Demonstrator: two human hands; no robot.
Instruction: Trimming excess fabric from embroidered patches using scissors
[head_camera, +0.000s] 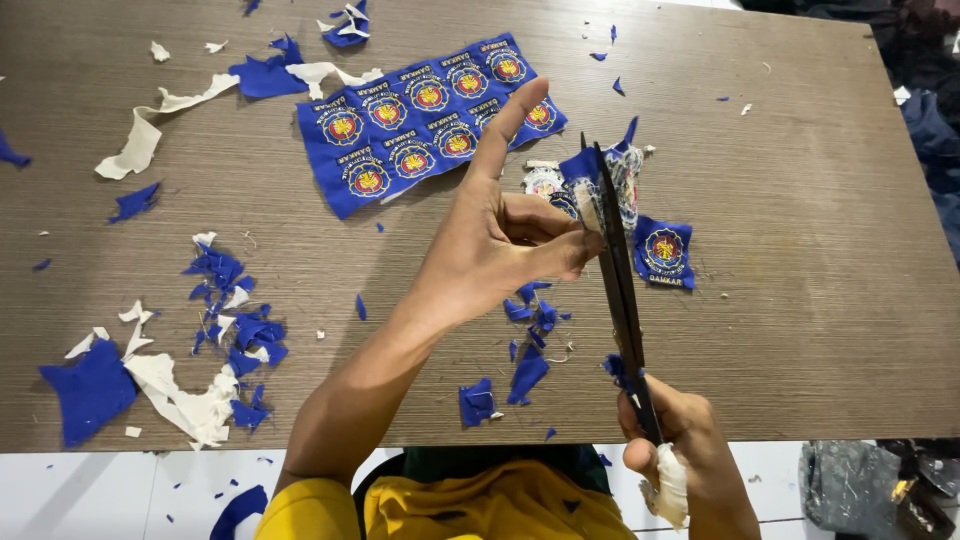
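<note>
My left hand (500, 240) is raised over the wooden table (800, 330), pinching a small blue embroidered patch (582, 180) between thumb and fingers, forefinger pointing up. My right hand (680, 450) grips black scissors (618, 280), whose blades run up against the held patch. A bandage wraps one finger of that hand. A blue sheet of several uncut patches (425, 120) lies flat beyond my left hand. A cut-out blue patch (663, 252) and a white-backed one (545, 182) lie just right of the scissors.
Blue and white fabric scraps (225, 330) litter the table's left side, with more blue bits (525, 345) under my hands. A long white strip (150, 125) lies far left. Dark cloth (930, 90) is piled off the table's right edge.
</note>
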